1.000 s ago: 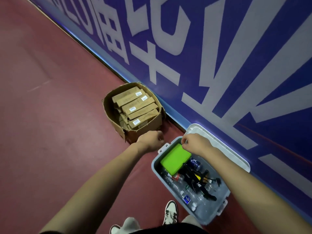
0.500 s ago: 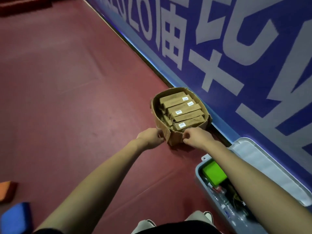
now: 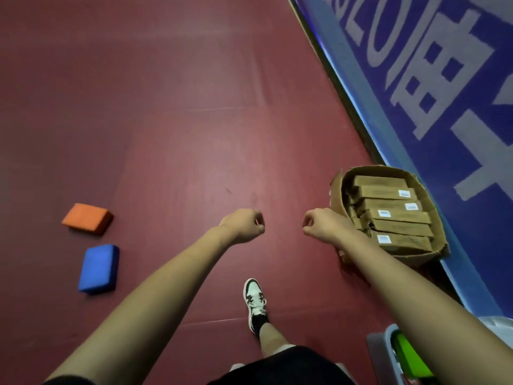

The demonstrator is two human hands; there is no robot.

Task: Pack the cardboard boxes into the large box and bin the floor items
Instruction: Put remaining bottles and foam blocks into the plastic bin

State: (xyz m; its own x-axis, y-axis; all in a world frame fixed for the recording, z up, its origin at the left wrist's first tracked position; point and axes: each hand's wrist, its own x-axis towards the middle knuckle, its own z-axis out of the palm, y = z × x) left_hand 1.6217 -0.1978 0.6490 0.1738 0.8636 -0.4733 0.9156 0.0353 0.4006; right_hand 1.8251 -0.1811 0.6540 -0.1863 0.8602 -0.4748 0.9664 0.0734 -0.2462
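Cardboard boxes [image 3: 394, 215] sit packed in the large box [image 3: 410, 258] at the floor's right edge. Left hand [image 3: 244, 225] and right hand [image 3: 322, 225] are clenched and empty. Likely next is a leftward reach for the orange block [image 3: 87, 218] and blue block [image 3: 99, 268], then the bin [image 3: 380, 345].

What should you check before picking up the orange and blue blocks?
1. Left hand free: ok, fingers curled, holding nothing.
2. Right hand free: ok, curled, holding nothing.
3. Orange block and blue block easy to grab: ok, they lie apart on the floor with nothing on top.
4. Way across the red floor to the blocks: ok, nothing lies between.
5. Small boxes packed: ok, they lie in rows inside the large box by the wall.
6. Room in the bin: cannot tell, only a corner shows.
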